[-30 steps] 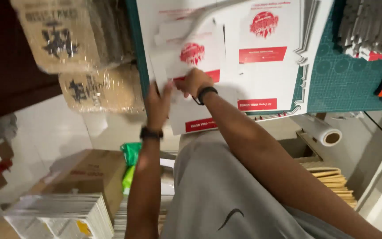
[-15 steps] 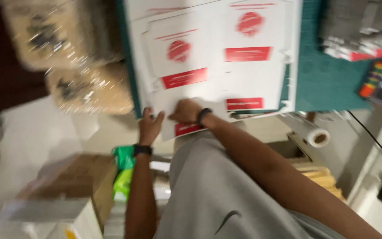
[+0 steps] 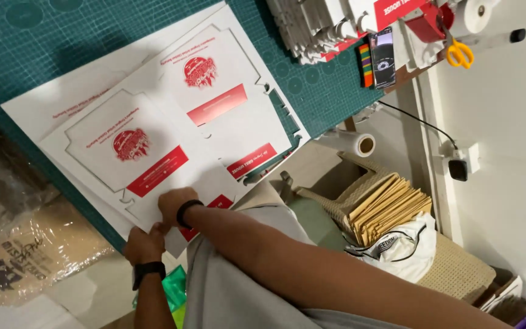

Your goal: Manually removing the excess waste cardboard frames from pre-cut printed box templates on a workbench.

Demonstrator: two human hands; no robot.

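A stack of flat white die-cut cardboard sheets [image 3: 153, 131] with red printed panels lies on a green cutting mat [image 3: 44, 55]. My right hand [image 3: 171, 204] is closed on the near edge of the top sheet, a dark band on its wrist. Just below it, my left hand [image 3: 143, 245], wearing a black wristwatch, grips the same near edge at the table's border. Both forearms reach up from the bottom of the view over my grey shirt.
Folded white boxes [image 3: 318, 27], a phone [image 3: 383, 52], a striped colour strip [image 3: 367, 64] and yellow-handled scissors [image 3: 459, 53] sit at the mat's far end. A tape roll [image 3: 360, 145], a wicker chair with brown envelopes [image 3: 385, 207] and plastic-wrapped packs [image 3: 25, 256] surround the table.
The view has swung and tilted, so the sheets now run diagonally. Both hands have slid to the sheets' near edge and closed on it.
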